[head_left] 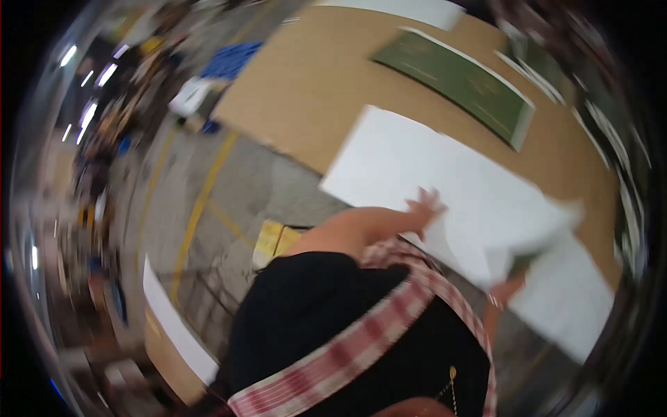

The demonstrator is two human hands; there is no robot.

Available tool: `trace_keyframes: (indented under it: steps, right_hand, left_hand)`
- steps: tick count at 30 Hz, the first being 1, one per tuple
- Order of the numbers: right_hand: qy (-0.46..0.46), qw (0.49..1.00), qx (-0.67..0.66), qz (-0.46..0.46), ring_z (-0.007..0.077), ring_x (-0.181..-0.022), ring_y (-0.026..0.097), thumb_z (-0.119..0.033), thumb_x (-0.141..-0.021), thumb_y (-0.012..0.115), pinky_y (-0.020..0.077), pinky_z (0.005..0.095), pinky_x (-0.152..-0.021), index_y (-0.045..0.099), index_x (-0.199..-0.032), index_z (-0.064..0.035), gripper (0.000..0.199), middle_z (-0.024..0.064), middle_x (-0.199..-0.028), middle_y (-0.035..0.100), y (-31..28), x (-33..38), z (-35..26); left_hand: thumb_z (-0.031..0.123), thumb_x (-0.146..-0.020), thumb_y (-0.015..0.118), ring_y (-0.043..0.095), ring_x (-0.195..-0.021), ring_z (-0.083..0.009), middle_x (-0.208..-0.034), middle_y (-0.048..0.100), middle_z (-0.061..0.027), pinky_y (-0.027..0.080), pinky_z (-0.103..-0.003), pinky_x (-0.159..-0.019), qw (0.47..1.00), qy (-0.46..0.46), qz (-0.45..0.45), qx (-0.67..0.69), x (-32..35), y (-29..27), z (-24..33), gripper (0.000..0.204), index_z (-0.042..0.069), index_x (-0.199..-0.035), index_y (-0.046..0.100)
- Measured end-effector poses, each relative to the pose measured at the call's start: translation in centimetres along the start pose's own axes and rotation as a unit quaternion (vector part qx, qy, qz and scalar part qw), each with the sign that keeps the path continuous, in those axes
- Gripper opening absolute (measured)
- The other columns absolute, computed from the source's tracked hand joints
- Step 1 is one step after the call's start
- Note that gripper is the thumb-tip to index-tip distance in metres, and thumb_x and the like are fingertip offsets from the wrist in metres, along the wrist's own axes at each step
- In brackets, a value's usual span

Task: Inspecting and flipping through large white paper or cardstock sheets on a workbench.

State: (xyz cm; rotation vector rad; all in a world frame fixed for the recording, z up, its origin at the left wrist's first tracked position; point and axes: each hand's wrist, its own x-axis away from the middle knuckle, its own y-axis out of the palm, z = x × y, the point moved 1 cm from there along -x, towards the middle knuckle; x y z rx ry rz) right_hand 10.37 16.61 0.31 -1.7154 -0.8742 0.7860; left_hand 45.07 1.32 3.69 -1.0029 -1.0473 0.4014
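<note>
A large white sheet (445, 174) lies across the near side of a brown board-topped table (299, 90). My left hand (425, 208) rests on it near the front edge, fingers spread. My right hand (511, 286) grips the near edge of this sheet further right, where it is lifted and curls up, blurred by motion. A dark green patch shows under the curl beside the right hand. Below the raised part lies another white sheet (573, 299), reaching past the table's near edge.
A dark green printed panel (455, 83) with white edges lies on the far side of the table. More white-edged green sheets (535, 66) sit at the far right. On the left, yellow lines (205, 194) cross the grey floor, with a yellow box (274, 240) near the table.
</note>
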Motion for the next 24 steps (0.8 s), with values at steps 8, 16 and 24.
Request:
trace_keyframes:
  steps: [8,16,24]
  right_hand:
    - [0.442,0.775,-0.444,0.08,0.0253,-0.082,0.062,-0.029,-0.076,0.069,0.0526,0.0339,-0.066,0.049,-0.116,0.0074,0.058,0.017,-0.102,0.06,-4.4,1.9,3.1]
    - [0.533,0.661,-0.514,0.124,0.0268,-0.059,0.064,-0.028,-0.092,0.047,0.0563,0.0353,-0.047,0.058,-0.094,0.0084,0.038,0.0169,-0.078,0.062,-2.2,2.9,7.4]
    - [0.58,0.573,-0.566,0.12,0.0278,-0.069,0.066,-0.031,-0.09,0.052,0.0568,0.0401,-0.051,0.055,-0.109,0.0009,0.038,0.0166,-0.087,0.064,0.4,3.4,8.7]
  left_hand:
    - [0.052,-0.048,0.083,0.007,-0.131,-0.0552,-0.148,-0.006,-0.0252,0.039,-0.056,-0.096,0.998,0.006,-0.05,-0.049,0.1,-2.7,0.5,0.132,0.027,-0.145,-0.003]
    - [0.053,-0.053,0.081,0.016,-0.127,-0.0577,-0.148,-0.007,-0.0248,0.047,-0.051,-0.089,0.992,0.025,-0.04,-0.119,1.3,-3.7,2.7,0.128,0.026,-0.145,-0.004]
    - [0.051,-0.056,0.08,0.011,-0.127,-0.0591,-0.148,-0.005,-0.0236,0.046,-0.055,-0.087,0.992,0.03,-0.041,-0.12,1.4,-3.6,2.7,0.125,0.024,-0.145,-0.003]
